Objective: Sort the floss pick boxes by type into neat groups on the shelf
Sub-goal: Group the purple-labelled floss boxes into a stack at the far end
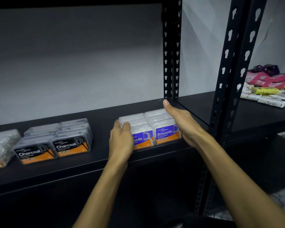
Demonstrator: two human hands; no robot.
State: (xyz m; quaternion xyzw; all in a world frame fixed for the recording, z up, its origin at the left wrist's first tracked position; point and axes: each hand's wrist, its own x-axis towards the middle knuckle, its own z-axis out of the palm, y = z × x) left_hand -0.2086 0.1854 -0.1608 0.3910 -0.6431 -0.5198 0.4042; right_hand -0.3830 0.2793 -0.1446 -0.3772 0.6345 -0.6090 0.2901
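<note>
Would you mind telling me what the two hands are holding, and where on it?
The block of clear, purple-labelled Smooth floss boxes: left hand grips its left front corner, right hand lies flat against its right side.

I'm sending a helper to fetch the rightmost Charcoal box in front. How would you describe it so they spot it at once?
On the black shelf, left of the hands squaring the purple Smooth boxes, sits a black-and-orange group. Take the front Charcoal box nearest those hands; its twin lies farther left.
</note>
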